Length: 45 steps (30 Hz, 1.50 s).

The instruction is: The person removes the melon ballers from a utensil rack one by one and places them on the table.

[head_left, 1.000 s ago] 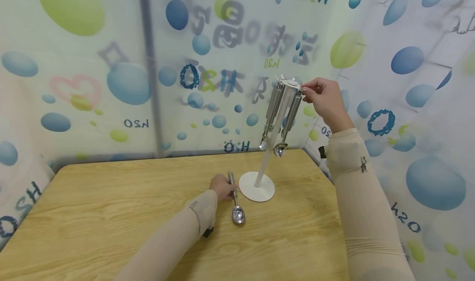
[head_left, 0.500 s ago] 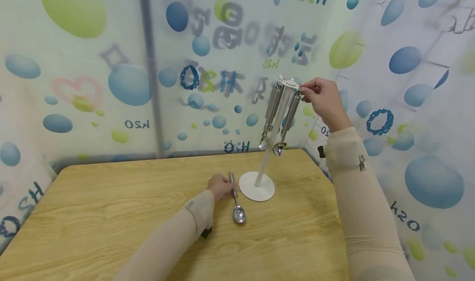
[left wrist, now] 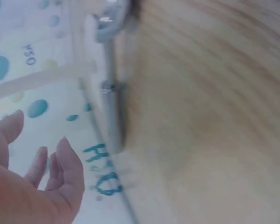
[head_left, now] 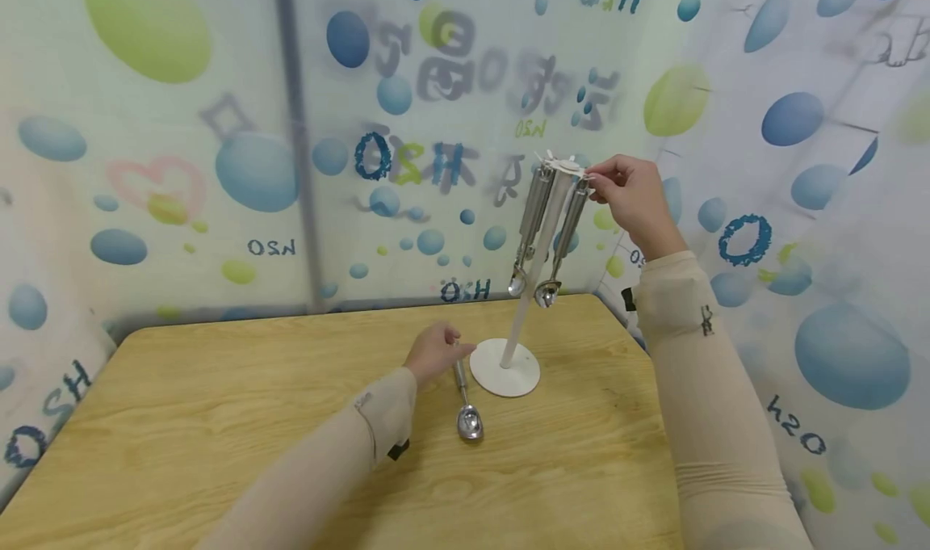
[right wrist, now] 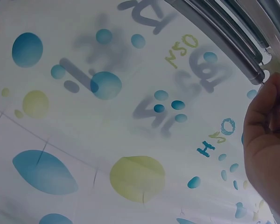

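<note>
An ice cream scoop (head_left: 470, 422) lies on the wooden table, left of the stand's base. My left hand (head_left: 434, 351) is raised just above its handle; the left wrist view shows the left hand (left wrist: 46, 182) apart from the scoop (left wrist: 113, 116), fingers loosely bent around nothing. A white utensil stand (head_left: 504, 368) rises at the back right, with a round base and a hooked top. Several metal utensils (head_left: 534, 211) hang from it, including a scoop (head_left: 547, 293). My right hand (head_left: 639, 203) pinches a hook on the rim of the stand's top, above a hanging handle (right wrist: 219, 42).
The wooden table (head_left: 254, 421) runs up to a patterned curtain (head_left: 254, 130) at the back. Another curtain (head_left: 835, 291) closes in the right side, close to my right arm.
My left hand has let go of the scoop's handle and lifted slightly above it. The scoop stays on the table. My right hand keeps its grip on the stand's top.
</note>
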{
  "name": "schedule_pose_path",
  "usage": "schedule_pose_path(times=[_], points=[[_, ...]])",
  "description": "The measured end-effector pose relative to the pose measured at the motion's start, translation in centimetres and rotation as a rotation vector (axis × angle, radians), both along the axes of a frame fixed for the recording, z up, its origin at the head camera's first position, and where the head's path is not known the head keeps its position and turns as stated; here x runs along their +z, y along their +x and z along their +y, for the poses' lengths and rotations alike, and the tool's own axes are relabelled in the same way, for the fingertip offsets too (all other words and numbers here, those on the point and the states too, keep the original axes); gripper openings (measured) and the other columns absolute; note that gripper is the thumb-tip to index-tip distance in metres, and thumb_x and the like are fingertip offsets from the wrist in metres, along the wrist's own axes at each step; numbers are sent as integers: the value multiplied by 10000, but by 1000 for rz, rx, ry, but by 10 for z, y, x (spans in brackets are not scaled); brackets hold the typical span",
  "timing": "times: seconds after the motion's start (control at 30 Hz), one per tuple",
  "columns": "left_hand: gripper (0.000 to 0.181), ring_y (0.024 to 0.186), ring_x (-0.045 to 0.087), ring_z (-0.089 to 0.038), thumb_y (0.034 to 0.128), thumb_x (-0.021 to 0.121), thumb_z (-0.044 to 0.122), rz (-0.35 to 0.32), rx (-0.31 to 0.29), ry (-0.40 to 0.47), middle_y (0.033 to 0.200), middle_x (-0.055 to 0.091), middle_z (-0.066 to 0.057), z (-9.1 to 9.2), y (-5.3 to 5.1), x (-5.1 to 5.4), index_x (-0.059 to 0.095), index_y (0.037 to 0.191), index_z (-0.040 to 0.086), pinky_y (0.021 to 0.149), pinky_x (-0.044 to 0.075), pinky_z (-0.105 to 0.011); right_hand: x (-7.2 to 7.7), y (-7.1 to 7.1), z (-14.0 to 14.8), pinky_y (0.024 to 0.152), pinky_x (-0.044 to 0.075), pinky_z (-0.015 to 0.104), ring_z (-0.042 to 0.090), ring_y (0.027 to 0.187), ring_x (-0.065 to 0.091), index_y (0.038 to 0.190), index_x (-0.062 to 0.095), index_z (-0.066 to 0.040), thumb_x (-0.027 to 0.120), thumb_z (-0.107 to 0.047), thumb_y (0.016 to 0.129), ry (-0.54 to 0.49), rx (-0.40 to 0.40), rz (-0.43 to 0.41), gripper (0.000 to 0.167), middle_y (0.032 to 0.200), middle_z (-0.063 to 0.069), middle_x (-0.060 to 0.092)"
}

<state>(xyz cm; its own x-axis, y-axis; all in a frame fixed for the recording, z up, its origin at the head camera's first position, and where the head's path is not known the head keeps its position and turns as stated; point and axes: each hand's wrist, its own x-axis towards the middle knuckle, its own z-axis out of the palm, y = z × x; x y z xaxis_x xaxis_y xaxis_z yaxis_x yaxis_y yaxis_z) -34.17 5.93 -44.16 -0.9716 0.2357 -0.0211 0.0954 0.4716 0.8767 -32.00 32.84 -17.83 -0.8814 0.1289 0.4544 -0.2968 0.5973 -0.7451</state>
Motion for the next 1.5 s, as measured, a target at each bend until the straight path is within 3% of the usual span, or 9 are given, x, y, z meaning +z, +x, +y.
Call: schedule_pose_path(times=[0.13, 0.33, 0.53, 0.7, 1.07, 1.5], points=[[412, 1105, 595, -276, 965, 718, 312, 44, -35, 17, 1246, 619, -142, 4, 1, 17, 616, 1250, 33, 926, 533, -423, 1, 0, 1, 811, 538, 225, 150, 865, 649, 1149, 684, -22, 592, -175, 1033, 2, -3, -4, 212, 987, -10, 658], [328, 1055, 613, -251, 1001, 674, 252, 78, -114, 157, 1191, 600, -102, 9, 8, 47, 601, 1249, 50, 791, 606, -360, 0, 2, 0, 821, 539, 228, 151, 869, 648, 1151, 676, -14, 588, -187, 1036, 3, -2, -6, 225, 999, 1, 658], [255, 1025, 633, -215, 1020, 646, 222, 208, -216, 193, 1139, 649, -62, 18, 14, 74, 613, 1223, 71, 768, 596, -312, -1, 2, -1, 820, 541, 242, 128, 841, 645, 1142, 675, -12, 571, -167, 1045, 2, 3, 12, 211, 981, -7, 659], [253, 1050, 652, -197, 1027, 633, 195, 253, -264, 222, 1133, 679, -49, 29, 20, 92, 614, 1241, 62, 792, 590, -301, -3, 2, 0, 814, 543, 234, 151, 858, 650, 1148, 675, -11, 564, -147, 1048, -7, 4, 3, 202, 990, -1, 666], [214, 1014, 655, -173, 1008, 651, 201, 440, -149, 246, 1094, 695, -23, 49, 17, 123, 638, 1182, 78, 837, 564, -344, -2, 1, 1, 823, 540, 230, 188, 894, 657, 1155, 682, -10, 584, -171, 1040, 5, 0, 9, 220, 1017, 24, 667], [251, 1135, 604, -228, 1026, 621, 194, 476, -99, 294, 1241, 610, -63, 60, 8, 140, 590, 1240, 66, 893, 551, -361, -1, 1, 0, 813, 552, 231, 191, 870, 667, 1138, 690, 2, 590, -153, 1035, 4, 21, 41, 211, 985, 2, 668]])
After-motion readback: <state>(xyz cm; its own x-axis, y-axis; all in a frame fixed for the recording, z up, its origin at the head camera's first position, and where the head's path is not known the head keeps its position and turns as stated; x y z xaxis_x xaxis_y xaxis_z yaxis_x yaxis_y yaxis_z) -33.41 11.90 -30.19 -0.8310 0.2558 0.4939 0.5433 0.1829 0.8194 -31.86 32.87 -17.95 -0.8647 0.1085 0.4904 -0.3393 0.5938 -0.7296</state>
